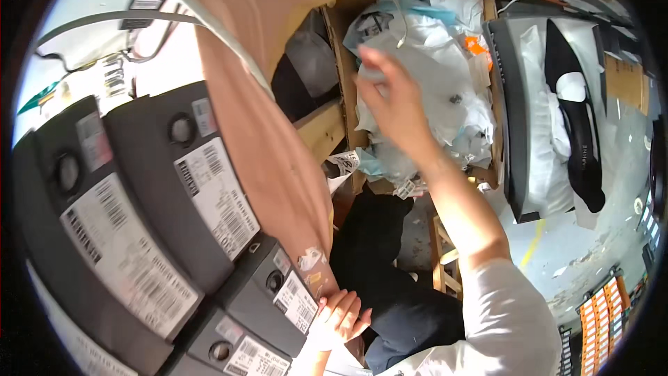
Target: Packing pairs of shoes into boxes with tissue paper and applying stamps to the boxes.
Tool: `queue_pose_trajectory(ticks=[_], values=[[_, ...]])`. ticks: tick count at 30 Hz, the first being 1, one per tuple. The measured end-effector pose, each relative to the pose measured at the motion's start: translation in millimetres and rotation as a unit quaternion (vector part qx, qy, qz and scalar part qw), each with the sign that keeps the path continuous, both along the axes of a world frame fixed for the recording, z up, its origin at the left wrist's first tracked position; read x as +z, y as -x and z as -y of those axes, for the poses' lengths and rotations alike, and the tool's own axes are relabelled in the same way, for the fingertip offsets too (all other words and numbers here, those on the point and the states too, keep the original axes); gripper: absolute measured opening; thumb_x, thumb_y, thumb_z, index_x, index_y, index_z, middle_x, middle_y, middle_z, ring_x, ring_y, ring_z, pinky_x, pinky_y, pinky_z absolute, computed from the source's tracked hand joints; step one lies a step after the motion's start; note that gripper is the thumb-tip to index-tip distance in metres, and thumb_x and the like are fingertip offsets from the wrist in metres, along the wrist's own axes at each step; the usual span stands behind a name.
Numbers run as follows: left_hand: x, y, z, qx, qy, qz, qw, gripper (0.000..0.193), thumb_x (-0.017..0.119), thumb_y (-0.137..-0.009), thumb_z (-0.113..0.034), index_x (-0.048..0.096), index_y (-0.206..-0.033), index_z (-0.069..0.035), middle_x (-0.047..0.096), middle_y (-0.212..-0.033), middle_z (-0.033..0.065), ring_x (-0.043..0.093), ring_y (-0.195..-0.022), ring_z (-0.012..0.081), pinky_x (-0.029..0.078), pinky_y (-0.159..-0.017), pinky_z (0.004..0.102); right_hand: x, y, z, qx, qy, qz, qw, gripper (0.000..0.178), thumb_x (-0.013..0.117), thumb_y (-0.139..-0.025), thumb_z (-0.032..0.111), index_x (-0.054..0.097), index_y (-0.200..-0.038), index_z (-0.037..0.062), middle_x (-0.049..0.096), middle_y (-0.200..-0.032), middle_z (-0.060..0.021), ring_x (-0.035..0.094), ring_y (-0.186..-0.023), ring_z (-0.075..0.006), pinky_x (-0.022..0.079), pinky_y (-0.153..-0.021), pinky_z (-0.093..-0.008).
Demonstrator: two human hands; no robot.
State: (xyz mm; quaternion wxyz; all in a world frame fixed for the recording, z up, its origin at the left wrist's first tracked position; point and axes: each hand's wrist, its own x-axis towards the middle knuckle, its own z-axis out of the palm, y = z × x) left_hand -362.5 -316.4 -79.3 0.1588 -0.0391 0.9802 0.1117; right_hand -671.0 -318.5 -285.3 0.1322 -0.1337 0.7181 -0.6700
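Observation:
My right hand (395, 103) reaches over a cardboard carton (339, 63) filled with crumpled white tissue paper (424, 69) and plastic wrapping. Its fingers are parted and slightly curled, with nothing visible between them. My left hand (339, 318) rests at the edge of the pink-covered table (257, 97), its fingers stretched out and lying beside a small dark grey shoebox (257, 278). To the right of the carton, an open shoebox (513, 118) holds white paper and a black pointed shoe (576, 129) with a white piece at its middle.
Larger grey shoeboxes (139, 237) with white labels stand stacked at the left. Cables (223, 49) cross the upper left. A wooden stool (445, 257) is below the carton, and an orange-and-white stack (602, 324) sits on the floor at lower right.

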Motion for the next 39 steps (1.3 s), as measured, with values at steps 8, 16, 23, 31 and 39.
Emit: queue_pose_trajectory(ticks=[8,16,23,31,39], values=[[1.8,3.9,-0.5,0.014,-0.013,-0.026,0.999,0.021,0.071,-0.078,-0.026,0.068,-0.090,-0.010,0.066,-0.100,0.0052,0.063,-0.100,0.0200,0.036,-0.105,0.0383,-13.3,90.2,107.3,0.110,-0.207,-0.243,0.941,0.054,0.071,-0.071,0.006,0.052,-0.122,0.0033,0.059,-0.120,-0.0144,0.053,-0.111,-0.0383,0.048,-0.090,-0.0422],[5.2,10.0,2.7,0.001,0.015,-0.052,0.999,0.020,0.072,-0.074,-0.026,0.069,-0.085,-0.010,0.069,-0.095,0.0038,0.065,-0.097,0.0190,0.041,-0.101,0.0372,43.6,56.4,45.3,0.064,-0.129,-0.272,0.952,0.057,0.072,-0.070,0.001,0.050,-0.121,0.0077,0.057,-0.114,-0.0113,0.054,-0.109,-0.0329,0.048,-0.088,-0.0435],[4.6,10.6,4.2,0.004,-0.015,-0.064,0.998,0.022,0.074,-0.072,-0.024,0.068,-0.086,-0.009,0.068,-0.094,0.0043,0.065,-0.095,0.0194,0.044,-0.098,0.0372,47.5,81.8,65.9,0.066,-0.257,-0.170,0.949,0.045,0.061,-0.078,0.003,0.049,-0.121,0.0106,0.057,-0.120,-0.0172,0.055,-0.110,-0.0377,0.048,-0.087,-0.0464],[1.6,-1.9,2.3,0.037,-0.055,-0.093,0.993,0.019,0.075,-0.072,-0.017,0.068,-0.086,-0.007,0.067,-0.094,0.0049,0.065,-0.094,0.0210,0.043,-0.100,0.0386,60.5,72.4,40.9,0.094,-0.247,-0.199,0.944,0.053,0.065,-0.081,0.008,0.043,-0.129,0.0118,0.056,-0.120,-0.0183,0.056,-0.109,-0.0389,0.047,-0.089,-0.0476],[4.7,2.6,5.8,0.024,-0.070,-0.112,0.991,0.019,0.075,-0.072,-0.015,0.068,-0.086,-0.005,0.067,-0.093,0.0059,0.064,-0.095,0.0216,0.044,-0.100,0.0389,-38.6,-35.8,-26.1,-0.099,-0.137,0.091,0.981,0.046,0.059,-0.081,0.004,0.041,-0.123,-0.0041,0.056,-0.107,-0.0292,0.058,-0.096,-0.0434,0.047,-0.084,-0.0467]])
